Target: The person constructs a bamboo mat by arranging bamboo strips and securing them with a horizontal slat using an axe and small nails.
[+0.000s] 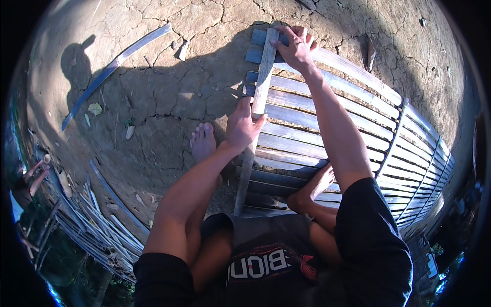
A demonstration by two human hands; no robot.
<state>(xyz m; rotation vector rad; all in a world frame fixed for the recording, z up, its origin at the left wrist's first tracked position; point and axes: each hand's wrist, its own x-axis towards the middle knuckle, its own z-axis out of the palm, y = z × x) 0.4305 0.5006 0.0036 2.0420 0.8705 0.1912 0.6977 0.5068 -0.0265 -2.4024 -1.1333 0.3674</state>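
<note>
The person squats on a woven bamboo mat spread over cracked dry ground, and both hands work one pale cross slat that runs from near the knees to the mat's far end, crossing its long horizontal strips. The left hand sits about midway along the slat, fingers closed around its edge, thumb against the face. The right hand is at the far end, fingers curled over the slat's tip and the outermost strips, pressing down rather than hanging loose.

The slat looks like split bamboo: light, thin and flat, probably springy along its length but stiff across its width, so it should bend in a gentle arc and resist twisting. Its edges may be sharp or splintery, so a flat grip on the broad faces seems safer than a pinch on the edges. Holding it at two well-spaced places, as here, should keep it from whipping or snapping.

A bare foot rests on the ground beside the mat's edge; a loose bamboo strip lies well apart, and a pile of strips sits at lower left
</note>
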